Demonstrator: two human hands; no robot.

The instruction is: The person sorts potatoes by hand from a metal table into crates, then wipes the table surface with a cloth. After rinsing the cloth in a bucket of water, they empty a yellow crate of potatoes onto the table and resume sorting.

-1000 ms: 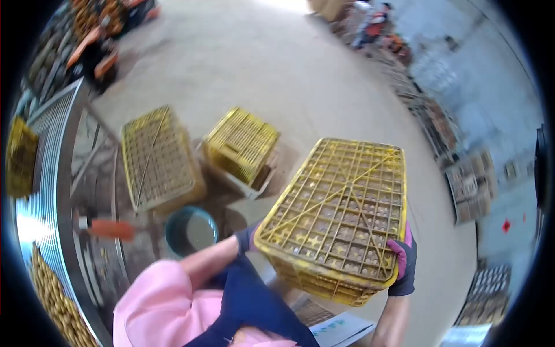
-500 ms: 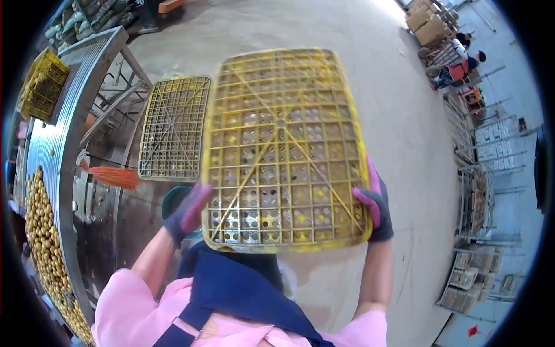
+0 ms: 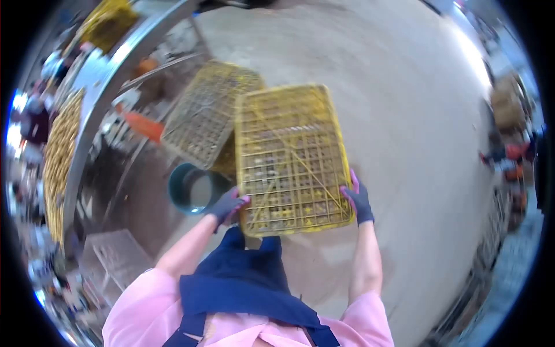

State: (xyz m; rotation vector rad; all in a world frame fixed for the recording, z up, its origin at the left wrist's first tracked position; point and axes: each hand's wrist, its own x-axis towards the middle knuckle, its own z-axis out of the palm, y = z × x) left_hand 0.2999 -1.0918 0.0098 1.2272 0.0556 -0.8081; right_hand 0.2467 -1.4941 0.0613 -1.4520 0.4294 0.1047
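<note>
You are in a produce packing shed: bare concrete floor (image 3: 404,144), a long metal sorting line (image 3: 101,92) heaped with round fruit (image 3: 58,153), yellow crates (image 3: 203,114).

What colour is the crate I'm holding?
Yellow; the crate shows best in the head view.

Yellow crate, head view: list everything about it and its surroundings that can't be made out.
All in the head view:
- Inside of the yellow crate: its grid base faces the camera.
- Fingertips of the left hand and right hand: partly hidden behind the crate's edges.
- Second crate: near corner covered by the held one.
- Bucket: contents blurred.
- Round produce at left: blurred, too small to identify.
</note>
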